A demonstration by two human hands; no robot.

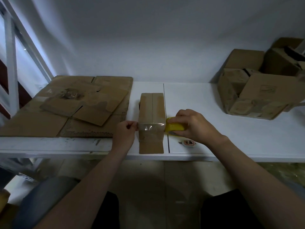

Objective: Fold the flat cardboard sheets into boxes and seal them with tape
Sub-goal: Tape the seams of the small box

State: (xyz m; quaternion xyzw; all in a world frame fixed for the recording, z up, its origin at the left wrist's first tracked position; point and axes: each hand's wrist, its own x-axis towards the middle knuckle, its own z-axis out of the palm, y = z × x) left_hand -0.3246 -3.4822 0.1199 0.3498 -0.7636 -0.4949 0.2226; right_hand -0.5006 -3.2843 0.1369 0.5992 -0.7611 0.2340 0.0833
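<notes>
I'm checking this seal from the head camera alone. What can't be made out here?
Head view:
- Roll inside the yellow dispenser: covered by the right hand.
- End of the tape strip: hidden in the pinch of the left hand.
- The dark thing behind the small box: mostly blocked by the box.
- The large open box at right: cut by the frame edge, inside too dark.

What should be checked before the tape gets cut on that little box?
1. The tape strip spans the small cardboard box side to side: ok.
2. The left hand pinches the tape's free end: ok.
3. The right hand grips the yellow tape dispenser: ok.
4. The top flaps meet along the centre seam: ok.
5. The near flap is folded up: not ok, it lies flat on the white table.
6. Tape free of wrinkles: cannot tell.
</notes>
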